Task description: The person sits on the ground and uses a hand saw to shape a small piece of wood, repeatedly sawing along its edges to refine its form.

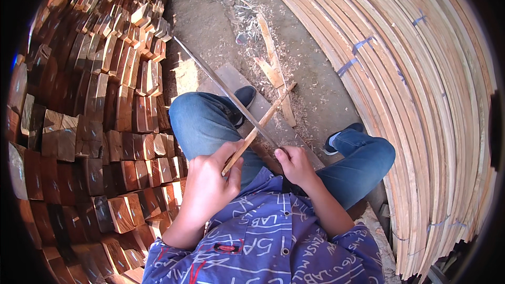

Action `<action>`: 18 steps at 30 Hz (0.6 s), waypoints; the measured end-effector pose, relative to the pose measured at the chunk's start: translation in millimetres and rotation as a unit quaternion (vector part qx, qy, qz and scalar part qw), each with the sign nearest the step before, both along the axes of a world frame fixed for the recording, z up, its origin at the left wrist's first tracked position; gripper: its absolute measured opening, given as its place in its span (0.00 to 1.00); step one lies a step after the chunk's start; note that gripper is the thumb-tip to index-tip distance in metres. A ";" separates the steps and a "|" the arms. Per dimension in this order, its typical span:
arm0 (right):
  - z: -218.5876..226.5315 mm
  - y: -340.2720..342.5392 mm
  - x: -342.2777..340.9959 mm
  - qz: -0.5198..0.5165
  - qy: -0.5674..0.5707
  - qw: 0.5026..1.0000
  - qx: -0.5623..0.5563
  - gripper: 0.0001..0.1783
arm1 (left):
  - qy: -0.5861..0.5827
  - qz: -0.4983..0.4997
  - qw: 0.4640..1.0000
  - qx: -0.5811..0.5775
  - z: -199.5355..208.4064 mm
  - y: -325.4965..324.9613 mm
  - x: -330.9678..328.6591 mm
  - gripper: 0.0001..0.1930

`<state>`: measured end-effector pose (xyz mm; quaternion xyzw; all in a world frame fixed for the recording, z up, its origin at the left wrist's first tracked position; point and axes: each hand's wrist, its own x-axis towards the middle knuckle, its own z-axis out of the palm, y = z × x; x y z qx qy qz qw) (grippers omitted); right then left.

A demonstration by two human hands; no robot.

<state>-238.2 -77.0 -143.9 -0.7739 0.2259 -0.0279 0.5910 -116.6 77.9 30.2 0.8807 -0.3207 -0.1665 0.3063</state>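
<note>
Head view: one stick (274, 106), held over the jeans (197, 123), crossed by one long blade (218, 82). Hazard, as I judge it: a rolling stick or too hard a push could send the blade toward the fingers. Left hand (213, 181): pinching the stick's near end, back upward. Right hand (297, 167): gripping the blade's near end, thumb uppermost. Beyond: offcuts (269, 71), stacked blocks (125, 108), boards (421, 100).
</note>
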 end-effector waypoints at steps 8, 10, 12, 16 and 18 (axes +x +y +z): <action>-95.4 -11.7 -11.3 -0.075 0.133 0.987 0.046 0.36 | 0.105 0.097 0.988 -0.058 -24.0 32.5 7.0 0.14; -65.5 -11.5 -3.2 -0.057 0.095 0.993 0.042 0.34 | 0.177 0.171 0.964 -0.097 -22.7 37.0 13.0 0.15; -35.7 -4.3 4.8 -0.029 0.063 0.996 0.057 0.32 | 0.244 0.192 0.944 -0.108 -21.8 45.0 23.8 0.19; 2.2 6.5 26.5 0.038 -0.036 0.997 0.062 0.28 | 0.277 0.230 0.921 -0.146 -14.7 45.8 34.6 0.21; -16.5 6.2 38.2 0.053 -0.061 0.996 0.042 0.28 | 0.284 0.220 0.922 -0.145 -17.0 47.9 38.6 0.21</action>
